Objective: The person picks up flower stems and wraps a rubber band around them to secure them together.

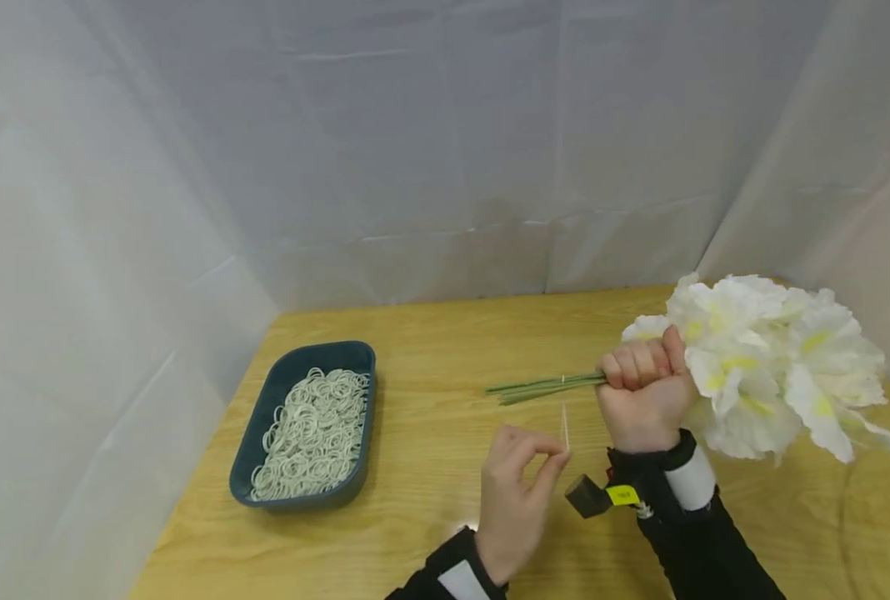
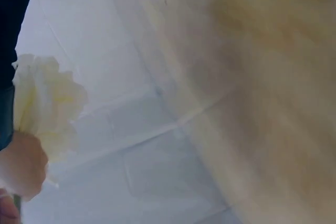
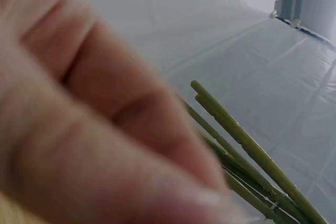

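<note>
My right hand (image 1: 643, 392) grips a bunch of green stems of white artificial flowers (image 1: 767, 367), held above the table. The blooms, with yellow centres, spread to the right of that fist. Bare stem ends (image 1: 538, 389) stick out to its left, and a thin white band shows across them. Below the stems, my left hand (image 1: 516, 492) pinches a pale rubber band (image 1: 565, 429) between thumb and forefinger, pulled taut towards the stems. In the right wrist view, blurred fingers (image 3: 142, 108) fill the left side, beside the stems (image 3: 252, 156).
A dark blue-green tray (image 1: 370, 417) of many pale rubber bands (image 1: 313, 437) stands at the left of the wooden table (image 1: 430, 350). White sheeting (image 1: 415, 167) hangs behind and on both sides. A small dark block (image 1: 589, 497) with a yellow label is at the right wrist.
</note>
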{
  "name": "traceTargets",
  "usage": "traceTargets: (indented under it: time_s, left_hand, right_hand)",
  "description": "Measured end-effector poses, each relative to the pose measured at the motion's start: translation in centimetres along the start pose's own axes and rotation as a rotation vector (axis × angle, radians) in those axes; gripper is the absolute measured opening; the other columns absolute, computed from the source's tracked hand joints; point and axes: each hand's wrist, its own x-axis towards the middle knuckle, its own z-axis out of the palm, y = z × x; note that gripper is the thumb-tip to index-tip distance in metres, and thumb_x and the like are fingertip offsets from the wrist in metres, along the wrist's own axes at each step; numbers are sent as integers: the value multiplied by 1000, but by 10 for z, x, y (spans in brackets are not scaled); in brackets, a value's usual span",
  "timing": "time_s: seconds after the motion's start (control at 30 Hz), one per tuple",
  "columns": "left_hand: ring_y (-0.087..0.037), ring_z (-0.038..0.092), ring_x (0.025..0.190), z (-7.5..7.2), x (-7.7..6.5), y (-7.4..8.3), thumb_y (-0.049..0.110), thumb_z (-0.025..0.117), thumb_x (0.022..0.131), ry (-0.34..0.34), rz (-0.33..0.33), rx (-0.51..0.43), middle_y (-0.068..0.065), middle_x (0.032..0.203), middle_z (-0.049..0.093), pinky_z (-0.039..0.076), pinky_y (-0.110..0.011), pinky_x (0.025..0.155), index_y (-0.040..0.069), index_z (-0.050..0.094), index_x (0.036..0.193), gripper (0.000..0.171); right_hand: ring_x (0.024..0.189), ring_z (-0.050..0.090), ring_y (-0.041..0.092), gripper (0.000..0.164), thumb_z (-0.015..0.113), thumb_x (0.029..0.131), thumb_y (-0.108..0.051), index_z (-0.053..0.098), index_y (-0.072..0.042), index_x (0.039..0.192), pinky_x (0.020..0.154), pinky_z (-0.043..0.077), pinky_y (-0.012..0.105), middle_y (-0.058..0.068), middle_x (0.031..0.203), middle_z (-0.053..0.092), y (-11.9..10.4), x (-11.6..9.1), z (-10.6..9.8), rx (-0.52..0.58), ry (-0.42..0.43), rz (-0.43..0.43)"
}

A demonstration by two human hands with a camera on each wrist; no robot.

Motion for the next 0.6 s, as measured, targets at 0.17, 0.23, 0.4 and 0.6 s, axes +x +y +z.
traceTargets:
  time_s: [0.17,0.23,0.4,0.6]
  left_hand:
    - [-10,50,73,-22,18,5,12,75,88,-59,256,211,3,81,74,38,-19,71,13,72,85,4]
    - [-10,49,71,-30,27,7,12,74,88,-70,371,283,4,78,72,37,-21,70,13,71,84,5]
    - [-12,51,71,-50,51,13,9,74,86,-117,541,401,4,76,69,40,-23,70,11,69,85,6]
    - [-15,51,74,-76,70,14,5,68,92,-334,310,255,-4,82,71,42,-23,71,4,70,90,3]
  right_hand:
    - [47,7,7,52,36,108,-12,13,-14,62,52,4,21,-4,55,12,9,5,-14,-294,-228,-26]
    - [48,8,8,51,34,109,-12,12,-13,63,52,5,21,-4,56,12,11,5,-18,-370,-331,-5]
    - [48,9,8,44,38,108,-14,35,-4,65,51,7,22,-3,56,15,14,8,-25,-496,-487,117]
    - [49,10,10,30,40,108,-20,67,-9,104,51,8,24,-2,58,16,12,6,-33,-638,-526,264]
